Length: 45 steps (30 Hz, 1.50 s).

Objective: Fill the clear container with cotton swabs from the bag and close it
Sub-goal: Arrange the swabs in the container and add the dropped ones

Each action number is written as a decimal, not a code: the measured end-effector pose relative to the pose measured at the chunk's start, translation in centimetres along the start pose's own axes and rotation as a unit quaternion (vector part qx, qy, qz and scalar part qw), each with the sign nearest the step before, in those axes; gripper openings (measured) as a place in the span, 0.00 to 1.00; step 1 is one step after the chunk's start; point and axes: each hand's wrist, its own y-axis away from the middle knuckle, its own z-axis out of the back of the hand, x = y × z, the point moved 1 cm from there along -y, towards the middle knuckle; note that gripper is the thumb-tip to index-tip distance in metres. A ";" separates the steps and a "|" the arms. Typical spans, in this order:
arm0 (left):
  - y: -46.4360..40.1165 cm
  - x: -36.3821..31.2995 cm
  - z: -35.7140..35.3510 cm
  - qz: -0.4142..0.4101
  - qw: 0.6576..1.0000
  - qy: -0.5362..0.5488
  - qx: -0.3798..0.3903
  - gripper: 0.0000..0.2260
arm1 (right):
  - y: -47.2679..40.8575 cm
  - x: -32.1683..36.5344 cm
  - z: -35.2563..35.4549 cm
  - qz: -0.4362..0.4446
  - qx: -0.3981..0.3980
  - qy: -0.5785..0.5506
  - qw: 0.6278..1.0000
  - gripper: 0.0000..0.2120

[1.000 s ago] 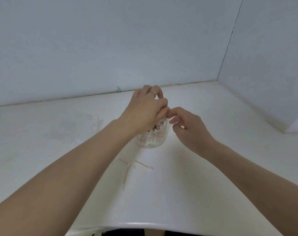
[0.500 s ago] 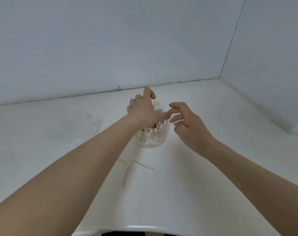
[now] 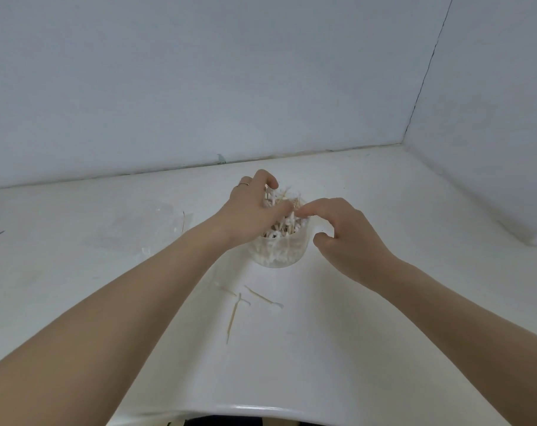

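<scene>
A: Where's the clear container rn?

B: Mid table, upright, between both hands. Cotton swabs are heaped above the rim, some sticking up crooked. No lid in view.

A: Grips?

B: Left hand is curled over the far-left side of the pile, fingers bent round the swab tops; looks like it's bunching them. Right hand has index and thumb curved, index tip touching the swabs near the left thumb; can't tell if it really pinches one.

A: How to do it well?

B: IMO tamp the bundle down evenly and turn the strays vertical so none cross the rim, else the lid won't seat. Go gently, as the container looks light and could tip. Also 3–4 loose swabs lie on the table just in front of it, and they need picking up. The bag is flat on the left, well apart.

A: Vs half a sec ago?

B: Left hand then sat more over the opening with a finger raised; now it's curled down on the far side, so more swabs show. Right hand has moved in from just beside to touching the pile. Container hasn't moved.
</scene>
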 end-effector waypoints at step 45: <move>1.1 4.1 -1.0 0.073 0.922 0.376 -0.059 0.09 | -1.7 2.4 -0.9 0.120 0.023 0.085 0.989 0.31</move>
